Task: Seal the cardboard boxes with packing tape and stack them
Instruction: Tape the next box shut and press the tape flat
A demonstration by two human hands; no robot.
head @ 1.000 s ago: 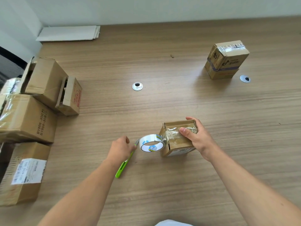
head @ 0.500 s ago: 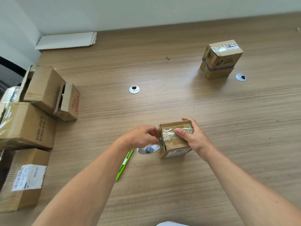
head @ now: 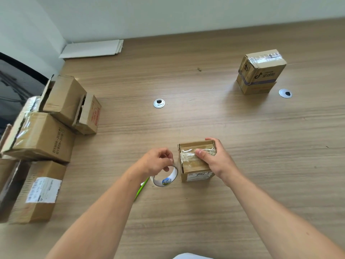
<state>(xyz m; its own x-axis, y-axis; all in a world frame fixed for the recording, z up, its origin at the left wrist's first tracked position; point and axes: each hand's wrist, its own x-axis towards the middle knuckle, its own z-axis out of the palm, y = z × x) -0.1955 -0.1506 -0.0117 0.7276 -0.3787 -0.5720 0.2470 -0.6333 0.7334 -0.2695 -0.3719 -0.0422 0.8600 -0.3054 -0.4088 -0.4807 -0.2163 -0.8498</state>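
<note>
One box (head: 196,165), seen in the head view on the table (head: 205,118), is gripped at its right side by the right hand (head: 216,161), thumb on top. The roll (head: 165,179) just beside it is pinched by the left hand (head: 155,161). The box is judged light and stiff, best held by its walls.

Tape roll (head: 165,177): its far rim is hidden under the curled fingers of the left hand (head: 156,161).
Small box (head: 194,165): the right hand (head: 214,159) covers its right side; the print on the near label is too small to read.
Green pen (head: 141,189): only a short stretch shows; the left forearm hides the rest.
Labelled box (head: 37,193): cut off by the left edge.
Dark chair (head: 16,85): blurred, cut off at far left.
White shape (head: 192,256): cut off at the near edge, unidentifiable.
</note>
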